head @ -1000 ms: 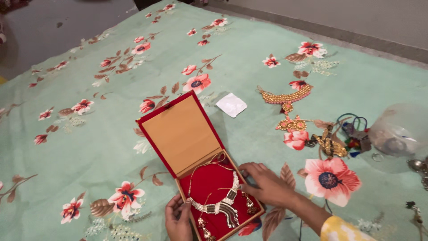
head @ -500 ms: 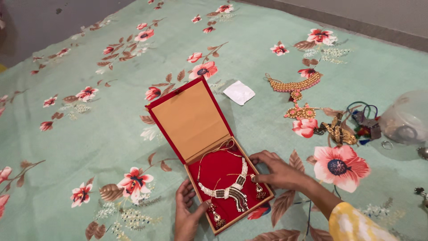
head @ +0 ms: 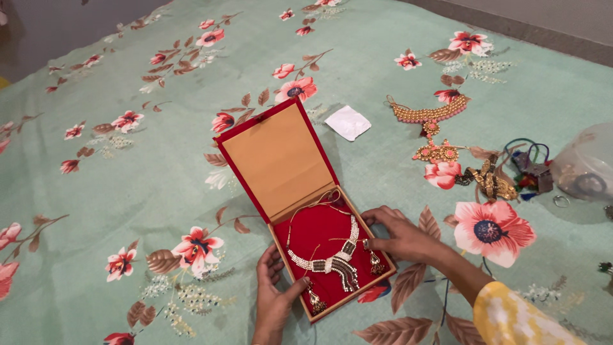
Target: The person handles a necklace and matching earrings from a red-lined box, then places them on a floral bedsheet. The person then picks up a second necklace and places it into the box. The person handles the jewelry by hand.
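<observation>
An open red jewellery box (head: pixel 281 160) lies on a green floral bedsheet (head: pixel 128 191), its tan-lined lid tilted back. On the red inner pad rests a stone-studded necklace (head: pixel 335 259) with a pair of earrings beside it. My left hand (head: pixel 274 294) grips the box's near left edge, thumb on the rim by one earring. My right hand (head: pixel 402 236) holds the right edge, its fingertips touching the other earring (head: pixel 373 260).
On the sheet to the right lie a gold beaded necklace (head: pixel 426 115), more gold pieces (head: pixel 491 182), coloured threads and a clear plastic bag (head: pixel 584 166). A folded white paper (head: pixel 348 121) lies behind the box.
The view has shifted so the box sits higher and nearer the middle. Both hands stay on the box's edges; the right hand's fingers have settled by the right earring.
</observation>
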